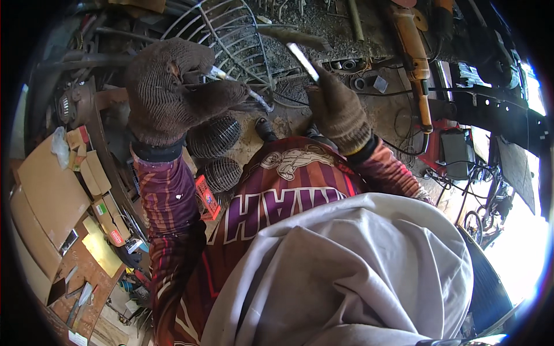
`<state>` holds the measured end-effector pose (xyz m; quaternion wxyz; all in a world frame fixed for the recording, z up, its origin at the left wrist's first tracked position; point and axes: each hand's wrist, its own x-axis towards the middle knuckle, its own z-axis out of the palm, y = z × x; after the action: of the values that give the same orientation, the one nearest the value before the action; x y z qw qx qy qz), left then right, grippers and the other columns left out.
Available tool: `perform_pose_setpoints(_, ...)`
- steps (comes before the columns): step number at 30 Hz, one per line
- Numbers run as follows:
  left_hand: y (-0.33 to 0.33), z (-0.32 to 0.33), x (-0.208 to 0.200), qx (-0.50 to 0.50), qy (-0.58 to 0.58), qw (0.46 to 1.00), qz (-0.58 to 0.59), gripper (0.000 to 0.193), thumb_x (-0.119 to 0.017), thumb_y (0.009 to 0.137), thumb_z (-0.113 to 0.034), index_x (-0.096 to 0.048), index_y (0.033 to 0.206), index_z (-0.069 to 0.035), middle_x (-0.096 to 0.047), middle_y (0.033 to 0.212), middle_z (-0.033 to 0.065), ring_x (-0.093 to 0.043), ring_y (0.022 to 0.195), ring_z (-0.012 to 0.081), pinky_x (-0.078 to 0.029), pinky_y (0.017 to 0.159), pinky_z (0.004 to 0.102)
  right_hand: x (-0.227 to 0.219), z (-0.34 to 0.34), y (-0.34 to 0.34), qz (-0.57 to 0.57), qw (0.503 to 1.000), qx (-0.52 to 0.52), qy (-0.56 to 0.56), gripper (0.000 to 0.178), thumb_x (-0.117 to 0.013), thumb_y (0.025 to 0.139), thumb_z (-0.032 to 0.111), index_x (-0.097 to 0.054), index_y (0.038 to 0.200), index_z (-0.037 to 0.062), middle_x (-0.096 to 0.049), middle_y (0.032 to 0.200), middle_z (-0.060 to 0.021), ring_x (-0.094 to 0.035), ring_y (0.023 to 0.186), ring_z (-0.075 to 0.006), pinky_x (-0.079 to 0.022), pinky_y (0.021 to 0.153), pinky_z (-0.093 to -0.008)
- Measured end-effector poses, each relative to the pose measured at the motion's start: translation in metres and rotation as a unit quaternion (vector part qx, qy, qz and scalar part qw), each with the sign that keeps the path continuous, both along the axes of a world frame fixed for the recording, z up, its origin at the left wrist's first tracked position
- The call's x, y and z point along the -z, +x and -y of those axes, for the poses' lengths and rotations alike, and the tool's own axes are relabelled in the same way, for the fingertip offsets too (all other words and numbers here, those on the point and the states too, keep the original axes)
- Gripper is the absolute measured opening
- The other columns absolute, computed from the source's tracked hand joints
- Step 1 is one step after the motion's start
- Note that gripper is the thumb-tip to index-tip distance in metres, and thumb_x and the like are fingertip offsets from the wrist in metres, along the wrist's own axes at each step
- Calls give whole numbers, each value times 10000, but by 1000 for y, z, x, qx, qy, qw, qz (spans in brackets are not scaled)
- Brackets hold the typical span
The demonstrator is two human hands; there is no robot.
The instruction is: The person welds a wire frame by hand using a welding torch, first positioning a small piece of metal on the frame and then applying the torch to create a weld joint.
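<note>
Knitted brown work gloves cover both hands. At the upper left, my left hand point(173, 92) is closed around a thin, light-coloured rod point(262, 102), whose bent end sticks out past the fingers. Right behind that hand stands a round grille of metal wires point(234, 55), partly hidden by the glove. My right hand point(341, 112), near the middle, grips a narrow whitish strip point(303, 62) that points up and to the left. Its exact kind is unclear. The two held pieces are apart from each other.
A dark, littered workbench point(300, 40) spans the top. An orange power tool point(412, 55) with a cord lies at the upper right. Ribbed round wire forms point(214, 136) and a red plastic piece point(208, 198) are below my left hand. Cardboard point(49, 187) fills the left side.
</note>
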<state>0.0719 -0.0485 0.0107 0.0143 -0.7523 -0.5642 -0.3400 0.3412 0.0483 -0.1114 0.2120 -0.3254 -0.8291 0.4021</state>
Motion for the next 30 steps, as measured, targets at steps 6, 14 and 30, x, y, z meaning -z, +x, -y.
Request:
perform_pose_setpoints(6,-6,1,4,-35,-79,989,117,291,-871,771,-175,-692,940,-21,-680,859,65,-656,732,168,-524,609,290,4,-10,-8,-42,999,-14,29,364,-539,997,264,-532,1292,49,-679,941,-218,-674,864,-412,-527,717,-505)
perform_pose_setpoints(14,-13,-1,15,6,-44,989,139,284,-851,812,-181,-673,955,-11,-678,859,66,-665,734,153,-535,600,271,16,-12,-17,7,999,8,46,370,-567,993,254,-536,1318,81,-678,913,-208,-675,840,-396,-533,695,-483)
perform_pose_setpoints(30,-12,-12,1,-29,-92,986,135,299,-847,823,-210,-679,972,-13,-655,731,9,-621,640,58,-469,530,218,12,-23,-15,89,991,-5,100,422,-601,987,250,-544,1364,68,-694,1004,-200,-699,917,-353,-561,737,-416)
